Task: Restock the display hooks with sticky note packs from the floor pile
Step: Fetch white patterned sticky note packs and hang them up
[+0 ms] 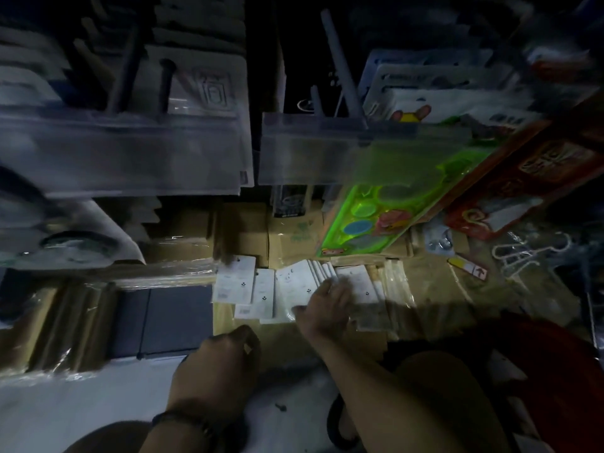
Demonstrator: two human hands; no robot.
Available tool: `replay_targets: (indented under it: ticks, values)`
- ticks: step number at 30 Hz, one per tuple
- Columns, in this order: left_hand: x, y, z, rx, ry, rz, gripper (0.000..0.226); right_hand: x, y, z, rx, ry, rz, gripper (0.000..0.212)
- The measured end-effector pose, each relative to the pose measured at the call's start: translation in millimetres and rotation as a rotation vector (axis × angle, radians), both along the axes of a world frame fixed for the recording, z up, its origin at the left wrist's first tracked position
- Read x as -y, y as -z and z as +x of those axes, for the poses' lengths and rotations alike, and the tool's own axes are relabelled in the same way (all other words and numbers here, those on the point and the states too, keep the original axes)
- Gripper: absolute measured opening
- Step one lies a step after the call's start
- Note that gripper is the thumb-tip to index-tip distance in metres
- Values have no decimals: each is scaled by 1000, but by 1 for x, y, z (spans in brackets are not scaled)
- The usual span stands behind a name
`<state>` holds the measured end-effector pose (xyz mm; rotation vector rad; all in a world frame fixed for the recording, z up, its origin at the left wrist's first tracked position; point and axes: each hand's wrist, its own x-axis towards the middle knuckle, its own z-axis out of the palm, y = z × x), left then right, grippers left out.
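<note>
A pile of white sticky note packs [261, 289] lies fanned out on flattened cardboard [441, 289] on the floor, low in the middle of the head view. My right hand [323, 308] reaches into the pile, fingers spread over the packs and curling round the edge of one or more. My left hand [219, 371] hovers below and left of the pile, fingers loosely curled, holding nothing that I can see. Grey display hooks [343, 70] stick out above, one bare and others carrying hung packs [202, 86].
Clear price-label rails [130, 152] run across below the hooks. A green toy paint palette pack [376, 217] and a red package [539, 165] hang at right. Wrapped brown boxes [65, 322] stand at left. White floor [81, 403] shows at bottom left. The scene is dim and blurred.
</note>
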<state>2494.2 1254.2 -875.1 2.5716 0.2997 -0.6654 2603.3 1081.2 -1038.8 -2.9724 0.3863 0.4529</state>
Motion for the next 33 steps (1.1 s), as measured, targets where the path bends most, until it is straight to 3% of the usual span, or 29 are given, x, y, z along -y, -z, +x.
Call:
replay_targets:
  ticks: [5,11,13,17,19,22,23,26,27,30,33]
  values:
    - [3,-3,2,27,-12,-16,12,1,14,3,72,68,-17,120]
    - [2,2,2,39,-62,-50,10,-3,2,11,149,98,148,71]
    - [1,5,3,55,-96,-90,6,-5,-18,14,101,46,206,66]
    - [3,11,7,83,-181,-233,9,-3,-63,21,14,45,366,33]
    - [9,9,7,65,-285,-394,25,-1,-90,10,35,14,503,30]
    - [24,1,9,-16,-484,-748,69,5,-128,-23,111,-122,634,22]
    - [28,-1,10,-25,-545,-843,73,7,-138,-37,148,-167,664,21]
    - [40,-14,8,-37,-553,-1070,44,12,-160,-74,251,-217,763,19]
    - [45,-17,6,-35,-553,-1141,44,13,-165,-85,269,-214,788,16]
    - [54,-16,-4,2,-633,-1283,65,16,-168,-107,322,-240,843,40]
    - [55,-23,-10,73,-773,-1399,37,20,-175,-113,310,-353,923,64]
